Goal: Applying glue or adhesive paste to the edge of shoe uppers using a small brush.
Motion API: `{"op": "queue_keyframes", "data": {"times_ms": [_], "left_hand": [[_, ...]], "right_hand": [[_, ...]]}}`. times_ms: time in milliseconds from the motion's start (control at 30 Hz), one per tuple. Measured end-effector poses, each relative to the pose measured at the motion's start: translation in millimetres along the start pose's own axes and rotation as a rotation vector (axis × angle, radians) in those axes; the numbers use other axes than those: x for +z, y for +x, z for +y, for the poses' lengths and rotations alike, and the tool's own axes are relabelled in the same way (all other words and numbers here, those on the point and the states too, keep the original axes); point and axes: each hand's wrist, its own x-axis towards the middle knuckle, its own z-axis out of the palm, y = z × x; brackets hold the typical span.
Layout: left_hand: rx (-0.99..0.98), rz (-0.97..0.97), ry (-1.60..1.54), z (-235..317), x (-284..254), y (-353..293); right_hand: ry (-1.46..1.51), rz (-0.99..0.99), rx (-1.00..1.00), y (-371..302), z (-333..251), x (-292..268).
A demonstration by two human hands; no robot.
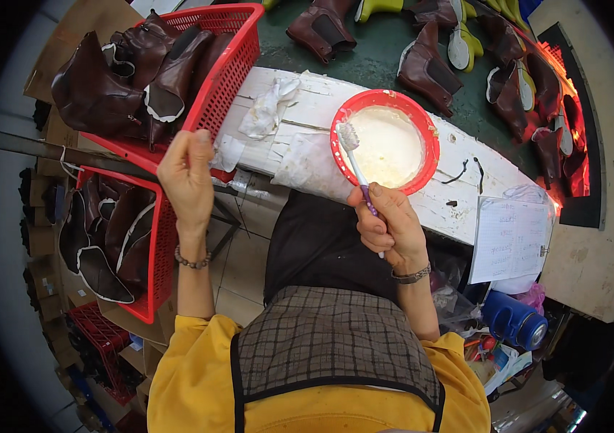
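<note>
A toothbrush (362, 173) with a white and purple handle is gripped in my right hand (391, 225). Its bristles, coated in something whitish, are over the left rim of a red bowl (430, 148). Creamy white paste (388, 144) fills much of that bowl. My left hand (188, 177) is raised beside a red plastic basket (221, 86), its fingers curled together and no object visible in them. Inside the basket lie brown leather boot uppers (97, 86) with pale-edged openings.
A second red basket (165, 249) below holds more brown uppers. White crumpled cloth (271, 108) lies on the white board (321, 90). Beyond, brown boots (428, 68) on lime-green lasts (463, 47) cover a green surface. A glowing orange heater (558, 61), handwritten paper (509, 238) and blue flask (512, 320) are at right.
</note>
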Motion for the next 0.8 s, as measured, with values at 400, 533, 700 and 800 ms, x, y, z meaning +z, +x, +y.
{"op": "queue_keyframes", "data": {"times_ms": [400,533,700,800], "left_hand": [[-0.319,-0.337,-0.301,55,70,-40],[-0.314,-0.349,-0.527,82,81,-74],[-0.031,-0.375,-0.435,89,29,-52],[0.286,0.076,-0.019,39,-17,13]], "right_hand": [[-0.629,0.270,-0.445,23,25,46],[-0.833,0.497,-0.788,37,35,48],[-0.721,0.796,-0.804,21,-17,-18],[-0.760,0.983,-0.866,-11,-37,-74]]}}
